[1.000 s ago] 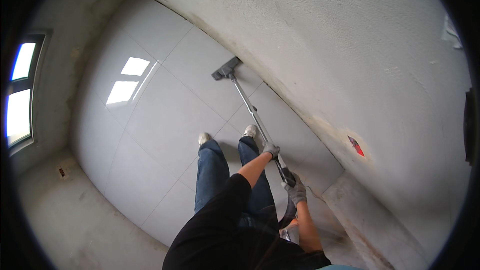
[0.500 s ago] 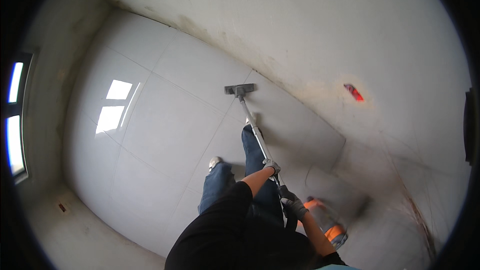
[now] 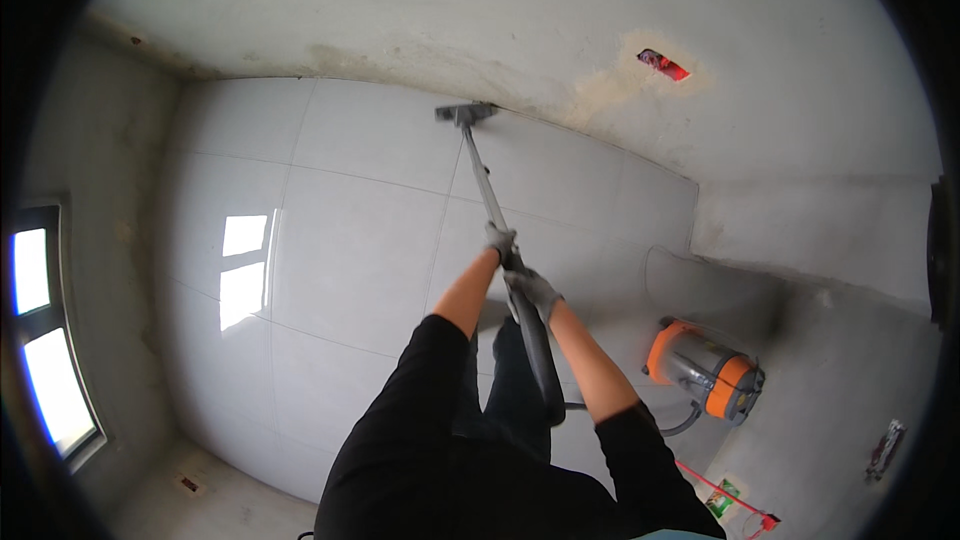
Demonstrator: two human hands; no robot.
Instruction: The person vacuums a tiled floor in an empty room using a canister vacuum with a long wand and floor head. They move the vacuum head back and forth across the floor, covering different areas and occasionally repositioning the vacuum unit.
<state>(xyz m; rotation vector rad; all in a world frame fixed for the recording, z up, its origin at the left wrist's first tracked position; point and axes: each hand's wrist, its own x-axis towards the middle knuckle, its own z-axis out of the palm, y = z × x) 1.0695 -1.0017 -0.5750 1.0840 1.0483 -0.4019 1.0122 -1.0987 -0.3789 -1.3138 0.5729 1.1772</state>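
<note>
Both my hands, in grey gloves, grip a vacuum cleaner wand [image 3: 482,176]. My left hand [image 3: 501,239] is closed round the metal tube. Just behind it, my right hand [image 3: 534,290] wraps the dark handle, from which a black hose [image 3: 540,368] bends back toward my body. At the wand's far end, the flat dark floor nozzle [image 3: 465,114] rests on pale tiles [image 3: 350,240], right by the foot of the far wall. The orange and grey vacuum canister [image 3: 705,370] sits on the floor to my right.
A plastered wall [image 3: 400,0] with a red socket box [image 3: 663,65] runs along the far side. To the left is a window [image 3: 48,330]. Near the canister, at lower right, lie a red cable [image 3: 735,496] and a small green packet [image 3: 722,497].
The nozzle has gone forward to the wall's foot, and both hands have pushed out with the wand. My view has turned, bringing the whole canister and the red cable into sight.
</note>
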